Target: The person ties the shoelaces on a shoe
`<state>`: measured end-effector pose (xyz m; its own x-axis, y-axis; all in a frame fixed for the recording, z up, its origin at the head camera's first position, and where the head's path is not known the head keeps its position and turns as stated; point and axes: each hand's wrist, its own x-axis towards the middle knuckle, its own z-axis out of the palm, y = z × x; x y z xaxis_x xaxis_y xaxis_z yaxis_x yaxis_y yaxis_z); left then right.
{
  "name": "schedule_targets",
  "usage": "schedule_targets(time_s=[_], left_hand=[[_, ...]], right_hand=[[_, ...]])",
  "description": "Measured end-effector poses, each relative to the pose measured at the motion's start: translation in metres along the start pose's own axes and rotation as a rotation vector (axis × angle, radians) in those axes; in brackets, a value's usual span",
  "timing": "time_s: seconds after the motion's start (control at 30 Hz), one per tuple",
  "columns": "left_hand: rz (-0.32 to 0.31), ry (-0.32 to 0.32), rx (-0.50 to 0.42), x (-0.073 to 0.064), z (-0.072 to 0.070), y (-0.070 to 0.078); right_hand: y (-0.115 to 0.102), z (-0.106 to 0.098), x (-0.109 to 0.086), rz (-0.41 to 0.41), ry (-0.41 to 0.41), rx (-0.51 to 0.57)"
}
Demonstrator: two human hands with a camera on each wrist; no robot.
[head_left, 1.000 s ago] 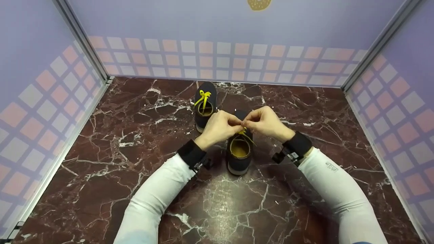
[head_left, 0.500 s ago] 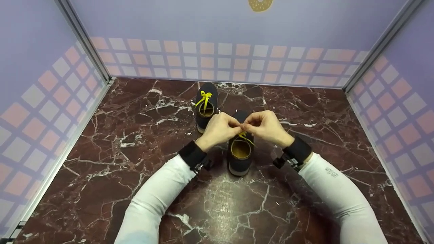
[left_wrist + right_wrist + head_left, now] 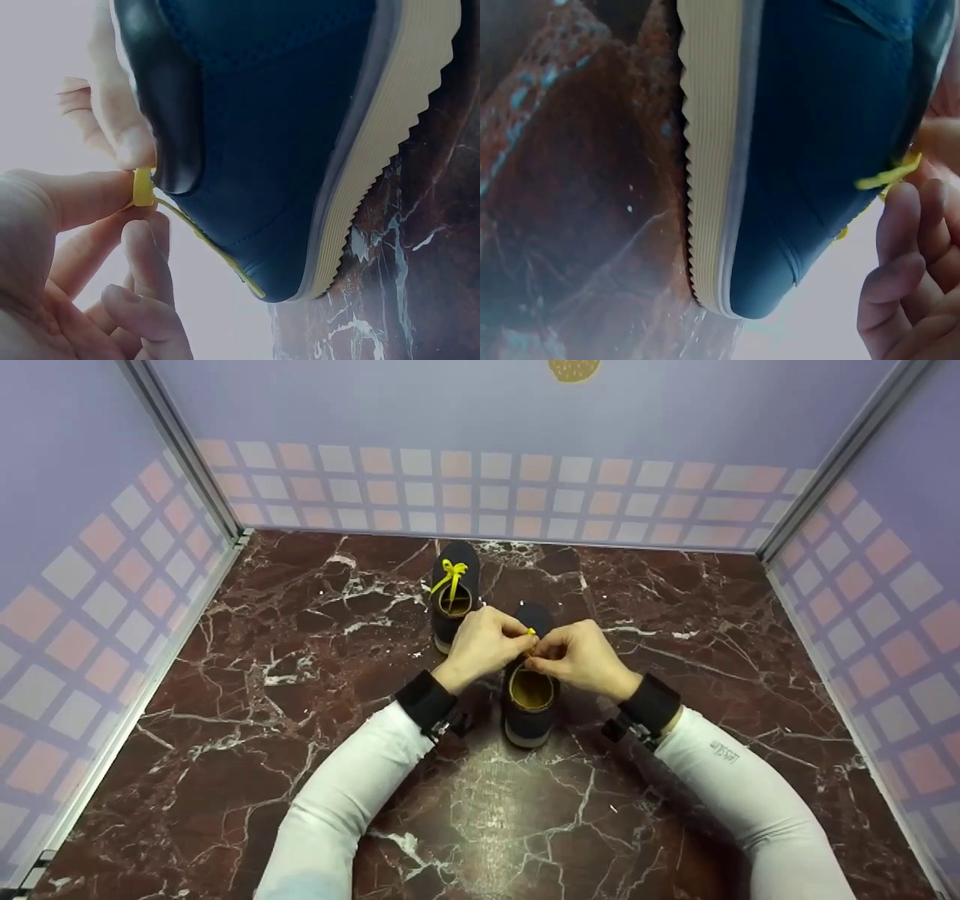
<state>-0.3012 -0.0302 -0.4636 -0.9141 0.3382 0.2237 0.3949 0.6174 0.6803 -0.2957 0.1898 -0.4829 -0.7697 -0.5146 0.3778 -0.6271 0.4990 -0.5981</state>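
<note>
A dark shoe (image 3: 529, 726) with a yellow lining stands on the floor, toe pointing away, between my two hands. My left hand (image 3: 484, 647) pinches its yellow shoelace (image 3: 142, 187) between thumb and forefinger, just above the tongue. On the other side, my right hand (image 3: 589, 661) has thumb and forefinger together on the lace, at the near edge of the knot area. A small yellow bit sticks up at the left fingertips in the head view. One lace end trails down the shoe's side in the left wrist view. The fingers hide most of the knot.
A matching dark shoe (image 3: 452, 556) stands farther back on the left, its yellow lace (image 3: 451, 574) tied in a bow. Reddish-brown marbled floor (image 3: 300, 720) lies underneath. Lilac panels with a checked band, such as the back wall (image 3: 480, 495), enclose three sides.
My right hand has moved down toward the shoe opening, its fingertips now lower than the left ones. A yellow bit of lace has come into sight above the left fingertips. The left hand stays nearly still.
</note>
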Motion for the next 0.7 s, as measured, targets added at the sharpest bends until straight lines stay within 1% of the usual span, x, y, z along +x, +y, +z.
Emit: schedule_targets(time_s=[0.1,0.27,0.37,0.5,0.6,0.7], left_hand=[[-0.004,0.002,-0.021,0.0,0.001,-0.001],[-0.023,0.01,-0.065,0.001,0.001,-0.003],[-0.032,0.003,-0.106,0.001,0.0,-0.005],[-0.021,-0.01,-0.147,0.002,0.0,-0.007],[-0.012,-0.019,-0.168,0.002,0.0,-0.008],[-0.014,-0.034,-0.187,0.003,0.001,-0.008]], right_hand=[[0.002,-0.001,-0.001,0.025,-0.007,0.032],[0.009,-0.009,-0.004,0.079,-0.059,0.08],[0.011,-0.013,-0.004,0.119,-0.083,0.081],[0.013,-0.016,-0.002,0.161,-0.102,0.07],[0.014,-0.016,0.0,0.176,-0.111,0.071],[0.014,-0.015,0.003,0.189,-0.101,0.082]])
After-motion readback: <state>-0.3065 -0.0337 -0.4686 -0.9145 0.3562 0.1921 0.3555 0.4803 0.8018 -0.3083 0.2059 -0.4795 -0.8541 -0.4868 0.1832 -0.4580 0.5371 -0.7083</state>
